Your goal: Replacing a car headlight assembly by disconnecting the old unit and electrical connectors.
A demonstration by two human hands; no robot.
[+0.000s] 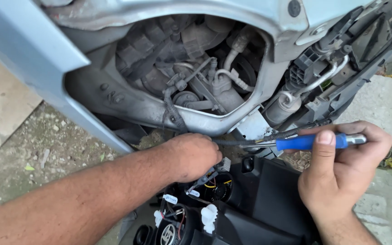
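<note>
We have the headlamp unit (pixel 232 213) pulled out of the car and lying rear-side up, below the empty headlamp opening (pixel 191 72) in the pale blue body (pixel 28 50). Our left hand (pixel 191 156) rests at the unit's upper rear edge, fingers curled down together onto the wiring; what exactly they pinch we cannot tell, since the knuckles hide the tips. Just under that hand sit a grey connector plug (pixel 223 164) and yellow and red leads (pixel 212 183) running into a round bulb socket (pixel 221 190). Two white plastic clips (pixel 208 217) stand further down the unit's back.

Our right hand (pixel 341 170), to the right of the unit, is clamped on a blue-handled screwdriver (pixel 307 142), thumb pressed across the handle, fingers wrapped behind. Its shaft points left toward the left hand, running alongside a black corrugated harness sleeve (pixel 237 142) that leads back up into the opening.

We judge the risks as these: the screwdriver tip lies close to our left fingers and the harness, so a slip could jab skin or nick the sleeve. The unit hangs near the gravel ground (pixel 46 149) on a short lead; if it shifts, the pull could strain the plug or snap a white clip.
</note>
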